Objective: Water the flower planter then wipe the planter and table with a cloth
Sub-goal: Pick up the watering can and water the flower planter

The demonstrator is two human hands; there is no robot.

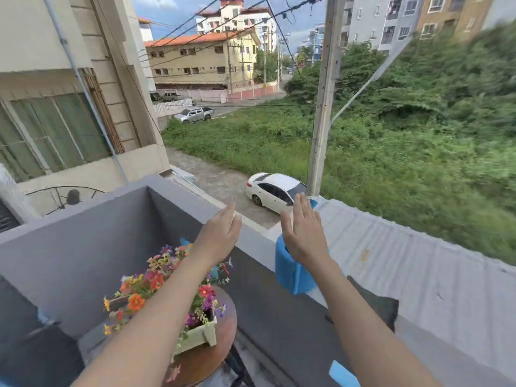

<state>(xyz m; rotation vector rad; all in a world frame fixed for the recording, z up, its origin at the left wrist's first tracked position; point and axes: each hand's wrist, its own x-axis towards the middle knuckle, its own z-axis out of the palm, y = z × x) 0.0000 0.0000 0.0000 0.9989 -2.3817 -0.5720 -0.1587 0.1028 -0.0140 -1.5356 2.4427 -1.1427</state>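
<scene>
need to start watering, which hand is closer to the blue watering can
Right. The right hand is open directly in front of the watering can, covering its top; the left hand is off to its left.

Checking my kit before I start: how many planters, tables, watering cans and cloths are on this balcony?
Pale rectangular flower planter: 1
Round brown wooden table: 1
Blue plastic watering can: 1
Dark grey cloth: 1
Total: 4

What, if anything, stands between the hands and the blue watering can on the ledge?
Nothing visible does. The open right hand is raised directly in front of the watering can on the ledge; the left hand is open too.
</scene>
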